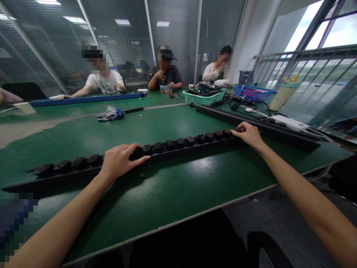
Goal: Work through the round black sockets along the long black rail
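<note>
A long black strip (167, 150) lies across the green table in front of me, with a row of round black socket-like modules (170, 144) along it. My left hand (118, 160) curls over its left-middle part, thumb along the near side and fingers over the far side around a module. At the right end, my right hand (248, 134) pinches the last module between thumb and fingers. What lies under my left palm is hidden. The modules' fine details are too small to make out.
Dark rails (256, 124) lie at the right, beside a white power strip (290, 123). Beyond are a green basket (205, 98) of cables, a blue basket (255, 93), a tumbler (284, 93) and gloves (111, 114). Several people sit across the table, near a long blue bar (86, 99).
</note>
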A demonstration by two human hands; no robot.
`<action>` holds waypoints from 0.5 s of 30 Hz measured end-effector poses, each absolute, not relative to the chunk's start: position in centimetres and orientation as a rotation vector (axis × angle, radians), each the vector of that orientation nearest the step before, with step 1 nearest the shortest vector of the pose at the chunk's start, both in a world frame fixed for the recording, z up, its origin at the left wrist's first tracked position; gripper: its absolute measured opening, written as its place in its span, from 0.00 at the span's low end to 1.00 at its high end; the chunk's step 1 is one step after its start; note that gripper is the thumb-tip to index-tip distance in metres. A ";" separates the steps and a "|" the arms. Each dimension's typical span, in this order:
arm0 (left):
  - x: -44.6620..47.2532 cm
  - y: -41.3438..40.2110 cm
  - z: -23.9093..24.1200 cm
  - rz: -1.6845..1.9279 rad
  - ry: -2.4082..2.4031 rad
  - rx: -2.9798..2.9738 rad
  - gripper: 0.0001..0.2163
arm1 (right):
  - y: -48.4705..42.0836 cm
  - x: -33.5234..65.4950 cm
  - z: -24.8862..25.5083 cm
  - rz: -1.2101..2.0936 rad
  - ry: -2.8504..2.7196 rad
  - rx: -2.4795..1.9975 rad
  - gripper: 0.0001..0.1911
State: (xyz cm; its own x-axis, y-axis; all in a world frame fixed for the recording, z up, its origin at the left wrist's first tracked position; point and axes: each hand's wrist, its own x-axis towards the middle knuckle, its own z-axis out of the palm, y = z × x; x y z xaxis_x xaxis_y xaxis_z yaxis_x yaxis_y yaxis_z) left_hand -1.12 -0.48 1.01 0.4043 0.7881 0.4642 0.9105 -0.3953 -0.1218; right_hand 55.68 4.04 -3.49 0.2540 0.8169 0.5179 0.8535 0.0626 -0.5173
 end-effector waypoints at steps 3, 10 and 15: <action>-1.2 -0.4 0.9 -0.457 -1.472 -2.303 0.35 | 4.2 55.8 -3.5 -0.055 -1.546 -1.751 0.23; -1.2 -0.5 0.9 -0.459 -1.460 -2.300 0.35 | 4.3 55.8 -3.4 -0.055 -1.530 -1.773 0.22; -1.1 -0.5 1.1 -0.453 -1.470 -2.311 0.34 | 4.5 56.6 -3.6 -0.084 -1.515 -1.801 0.23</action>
State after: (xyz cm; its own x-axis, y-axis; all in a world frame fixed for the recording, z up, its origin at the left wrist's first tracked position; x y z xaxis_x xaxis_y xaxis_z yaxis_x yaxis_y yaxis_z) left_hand -1.10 -0.50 1.06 0.4064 0.7940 0.4520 0.9107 -0.3919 -0.1304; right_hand 56.57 4.47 -3.61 0.2914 0.8145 0.5017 0.8647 0.0000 -0.5023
